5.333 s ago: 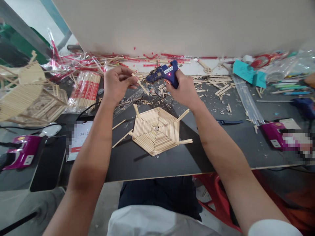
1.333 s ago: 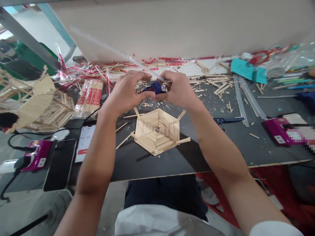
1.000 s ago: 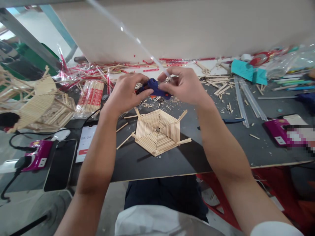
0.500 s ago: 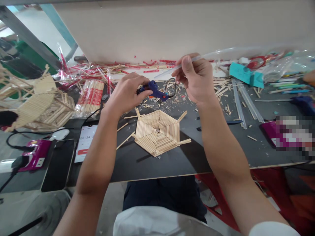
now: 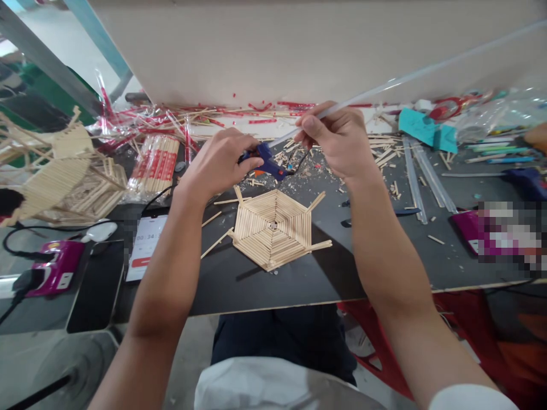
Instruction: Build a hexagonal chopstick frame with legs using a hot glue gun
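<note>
My left hand (image 5: pixel 226 159) is wrapped round a blue glue gun (image 5: pixel 270 163), held above the back of the dark table. Pinched between the fingers of my right hand (image 5: pixel 335 134) is a long clear glue stick (image 5: pixel 384 85). Its lower end meets the rear of the glue gun, and the other end reaches up to the right. Below both hands lies a flat hexagonal piece of wooden sticks (image 5: pixel 273 230), with stick ends jutting from several corners. A few loose sticks (image 5: pixel 211 219) are left of it.
Stick scraps (image 5: pixel 384 154) litter the back of the table (image 5: pixel 299 290). At left are wrapped stick bundles (image 5: pixel 156 162), a wooden model (image 5: pixel 64 171), phones (image 5: pixel 96 287) and a purple power strip (image 5: pixel 60 265). More glue sticks (image 5: pixel 431 176) and another blue glue gun (image 5: pixel 527 185) lie right.
The glue stick has swung so its far end points higher and its near end has come to the glue gun's rear. My right hand has lowered slightly, and the glue gun has tilted.
</note>
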Tool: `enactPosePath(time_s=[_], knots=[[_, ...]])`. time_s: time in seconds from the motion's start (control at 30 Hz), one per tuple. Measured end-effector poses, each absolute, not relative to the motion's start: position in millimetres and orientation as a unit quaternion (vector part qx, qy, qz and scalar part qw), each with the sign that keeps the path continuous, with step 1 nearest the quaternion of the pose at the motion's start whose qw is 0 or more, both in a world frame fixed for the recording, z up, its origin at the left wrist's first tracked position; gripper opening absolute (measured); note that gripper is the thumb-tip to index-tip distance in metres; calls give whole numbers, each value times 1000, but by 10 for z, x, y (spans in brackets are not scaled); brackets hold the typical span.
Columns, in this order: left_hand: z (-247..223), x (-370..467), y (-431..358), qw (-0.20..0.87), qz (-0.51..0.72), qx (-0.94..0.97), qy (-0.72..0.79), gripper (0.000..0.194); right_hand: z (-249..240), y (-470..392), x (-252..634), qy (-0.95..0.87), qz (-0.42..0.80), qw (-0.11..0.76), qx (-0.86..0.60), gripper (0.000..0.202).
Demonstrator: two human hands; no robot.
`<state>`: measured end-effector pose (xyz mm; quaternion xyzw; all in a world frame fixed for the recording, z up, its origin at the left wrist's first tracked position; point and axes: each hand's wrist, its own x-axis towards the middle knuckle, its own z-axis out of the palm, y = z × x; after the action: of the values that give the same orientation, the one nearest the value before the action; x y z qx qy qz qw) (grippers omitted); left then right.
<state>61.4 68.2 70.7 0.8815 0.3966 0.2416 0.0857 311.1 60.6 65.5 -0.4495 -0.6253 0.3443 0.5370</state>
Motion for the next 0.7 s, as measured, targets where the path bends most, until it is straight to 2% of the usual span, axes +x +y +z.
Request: enactPosePath(time_s=[0.13, 0.33, 0.53, 0.7], knots=[[662, 584, 725, 83, 236, 887, 388, 23, 622, 622, 3110, -616, 359, 526, -464, 51], [690, 578, 717, 63, 218, 894, 385, 19, 550, 650, 3173, -656, 376, 509, -411, 48], [701, 642, 674, 42, 188, 901, 389, 19, 460, 714, 3080, -674, 362, 518, -382, 49], [654, 667, 675, 48, 207, 895, 391, 18, 408, 761, 3062, -638, 395, 530, -395, 48]])
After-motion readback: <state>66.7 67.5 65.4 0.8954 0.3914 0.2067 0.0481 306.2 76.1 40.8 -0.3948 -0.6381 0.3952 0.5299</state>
